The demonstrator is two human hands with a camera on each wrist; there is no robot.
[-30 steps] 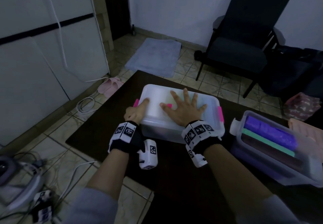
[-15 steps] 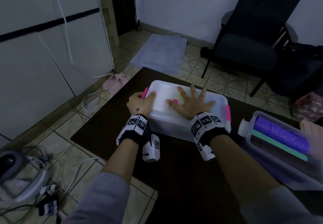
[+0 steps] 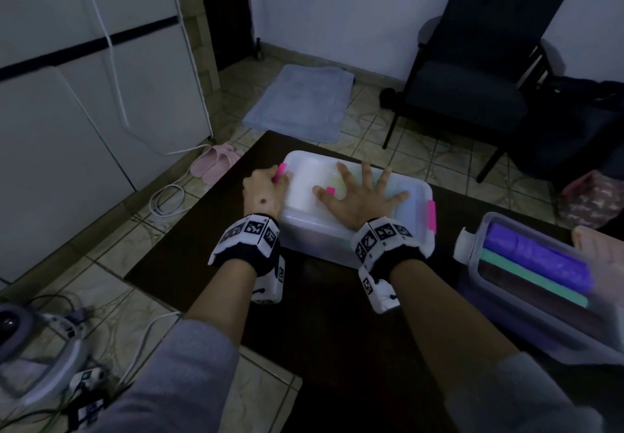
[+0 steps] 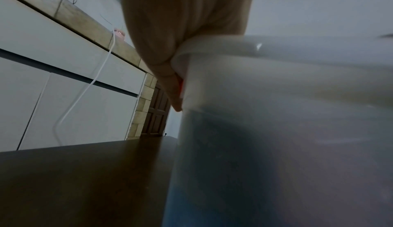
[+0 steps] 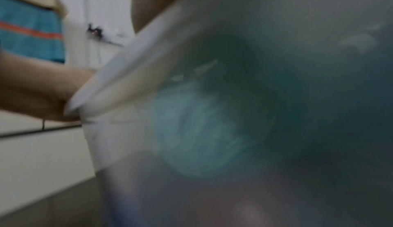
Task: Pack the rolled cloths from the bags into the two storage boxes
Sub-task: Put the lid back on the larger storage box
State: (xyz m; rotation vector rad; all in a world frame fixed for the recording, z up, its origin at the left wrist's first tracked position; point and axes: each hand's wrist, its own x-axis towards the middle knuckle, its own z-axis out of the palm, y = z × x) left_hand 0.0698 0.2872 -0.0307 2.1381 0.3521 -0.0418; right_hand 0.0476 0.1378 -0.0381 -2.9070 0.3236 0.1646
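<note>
Translucent plastic on the lidded storage box [image 3: 341, 230], milky and smooth, with a glossy glint on the lid [image 4: 276, 49] in the left wrist view. Its latches [image 3: 431, 213] are bright pink plastic. Underneath, the counter [image 3: 209, 250] looks dark, smooth, faintly sheeny. In the open clear-plastic box [image 3: 526, 324], rolled cloths [image 3: 540, 260], soft and matt. Glazed tile floor [image 3: 111, 257].

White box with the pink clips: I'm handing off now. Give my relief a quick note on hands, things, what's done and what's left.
Left hand: grips the pink clip at the white box's left end.
Right hand: flat, fingers spread, pressing on its lid.
Right clip looks down.
Purple box, at right: open, rolled cloths inside.
Left: latch left clip, close purple box.
</note>
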